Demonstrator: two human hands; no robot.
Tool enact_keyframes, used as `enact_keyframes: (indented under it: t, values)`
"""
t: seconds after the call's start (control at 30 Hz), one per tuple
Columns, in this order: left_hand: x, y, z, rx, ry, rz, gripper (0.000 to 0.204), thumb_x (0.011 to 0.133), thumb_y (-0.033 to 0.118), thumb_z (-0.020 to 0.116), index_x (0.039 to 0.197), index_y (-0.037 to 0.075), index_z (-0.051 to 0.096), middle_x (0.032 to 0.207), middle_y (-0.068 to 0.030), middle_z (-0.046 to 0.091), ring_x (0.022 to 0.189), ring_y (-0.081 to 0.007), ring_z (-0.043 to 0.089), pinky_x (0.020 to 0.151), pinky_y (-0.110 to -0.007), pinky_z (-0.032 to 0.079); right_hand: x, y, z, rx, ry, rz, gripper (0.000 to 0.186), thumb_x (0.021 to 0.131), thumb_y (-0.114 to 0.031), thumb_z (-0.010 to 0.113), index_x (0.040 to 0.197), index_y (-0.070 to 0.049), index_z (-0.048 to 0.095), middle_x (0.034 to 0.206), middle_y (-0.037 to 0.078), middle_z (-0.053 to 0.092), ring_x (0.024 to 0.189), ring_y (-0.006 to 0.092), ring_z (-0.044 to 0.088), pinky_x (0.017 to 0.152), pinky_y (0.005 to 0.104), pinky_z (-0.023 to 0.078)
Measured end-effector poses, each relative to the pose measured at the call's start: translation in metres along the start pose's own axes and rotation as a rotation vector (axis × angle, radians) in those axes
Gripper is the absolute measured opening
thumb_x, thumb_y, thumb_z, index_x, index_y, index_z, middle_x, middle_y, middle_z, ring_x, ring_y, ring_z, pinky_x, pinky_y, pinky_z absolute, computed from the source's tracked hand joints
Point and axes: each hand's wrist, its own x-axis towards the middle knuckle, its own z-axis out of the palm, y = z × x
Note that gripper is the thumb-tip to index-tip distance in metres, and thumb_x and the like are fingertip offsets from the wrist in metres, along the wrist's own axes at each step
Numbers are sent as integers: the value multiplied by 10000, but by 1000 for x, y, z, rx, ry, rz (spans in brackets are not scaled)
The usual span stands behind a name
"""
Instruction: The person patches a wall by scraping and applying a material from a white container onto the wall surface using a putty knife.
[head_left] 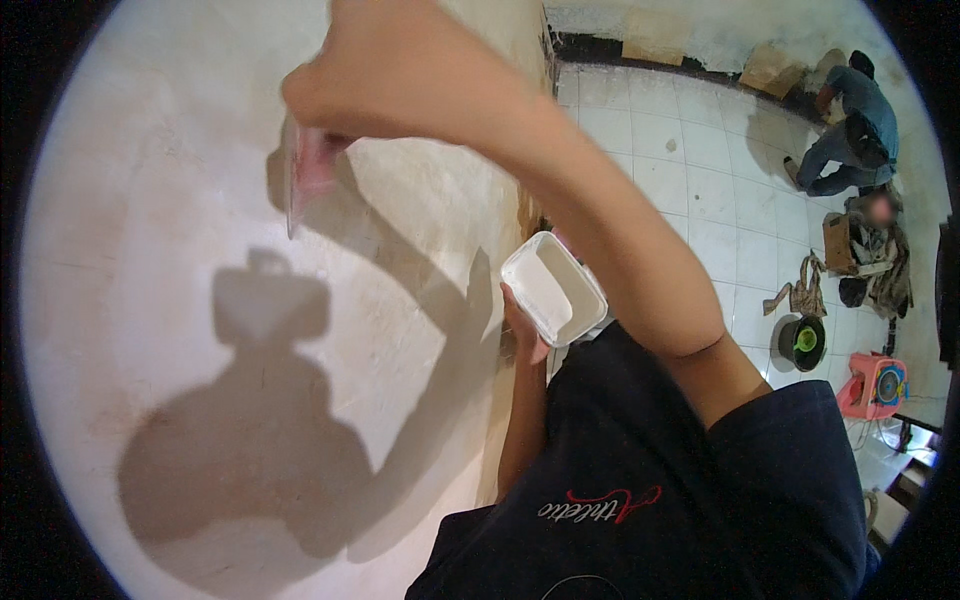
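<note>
My right hand (350,85) is raised high against the pale plastered wall (110,230), its fingers closed round a scraper (312,165). The scraper is pinkish and a little blurred. Its thin, straight edge lies at or close to the wall; exact contact is hard to see. Lower down, my left hand (524,325) grips a white rectangular tub (590,313) from its side and underneath. White paste (541,290) sits inside that tub. My right forearm passes above the tub, and part of the tub's far side is hidden behind it.
A person (862,125) crouches by the far wall. On the white tiled floor (655,185) stand a cardboard box (840,245) beside dark cloths, a black bucket (790,345) with a green scoop, and a pink fan (858,388). My shadow falls across the wall.
</note>
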Motion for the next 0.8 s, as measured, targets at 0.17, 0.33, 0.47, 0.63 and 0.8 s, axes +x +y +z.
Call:
enact_keyframes:
  t: [0.17,0.33,0.47,0.63,0.8]
  values:
    - [18,6,13,-20,-42,12,688,969,593,338,1428,83,384,1353,-144,506,1214,-322,527,1022,-478,435,-57,41,-61,-6,10,-1,241,814,-183,603,724,40,623,549,134,551,507,168,527,480,321,423]
    - [1,3,45,-73,58,52,675,972,608,346,1396,90,433,1326,-120,534,1186,-280,548,995,-418,456,-148,117,-80,-247,-184,394,393,938,-270,549,746,67,616,558,204,572,487,264,593,510,388,454]
    - [2,10,64,-35,101,34,693,968,624,338,1400,89,420,1284,-110,549,1168,-259,548,991,-406,458,-185,140,-57,-325,-293,399,287,908,-161,546,757,78,594,608,240,580,535,301,586,538,409,467]
    - [-14,26,91,-70,67,4,734,960,656,296,1413,88,403,1318,-117,523,1190,-259,532,994,-423,460,-192,149,-33,-481,-356,451,323,909,-182,532,785,103,618,744,328,606,719,500,610,702,514,503]
    - [-2,26,91,-110,4,4,746,962,658,274,1426,83,377,1337,-126,506,1200,-279,526,1005,-445,455,-191,176,-21,-484,-395,428,266,872,-144,550,786,97,623,758,326,615,740,493,618,718,512,506]
